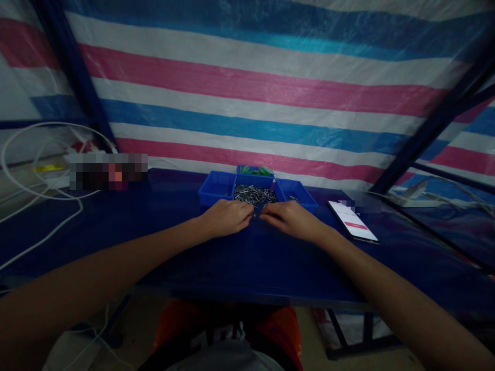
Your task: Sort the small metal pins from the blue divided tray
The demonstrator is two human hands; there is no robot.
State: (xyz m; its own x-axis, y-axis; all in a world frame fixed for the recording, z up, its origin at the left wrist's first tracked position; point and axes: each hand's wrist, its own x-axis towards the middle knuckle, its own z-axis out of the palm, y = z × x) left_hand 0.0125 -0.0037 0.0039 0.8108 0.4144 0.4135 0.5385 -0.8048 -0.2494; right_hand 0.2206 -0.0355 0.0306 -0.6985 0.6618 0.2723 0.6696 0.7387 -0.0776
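My left hand and my right hand meet almost fingertip to fingertip at the front of a blue bin heaped with small, thin metal pieces. Both hands are closed in a pinch. A tiny shiny speck shows between the fingertips, too small and dim to name. To the left of the middle bin stands another blue bin. The blue bin on the right has a few similar metal pieces in it. Green items lie in a bin at the back.
A phone with a lit screen lies on the blue table, right of my right hand. White cables loop over the left side. Blue metal posts and a striped sheet stand behind.
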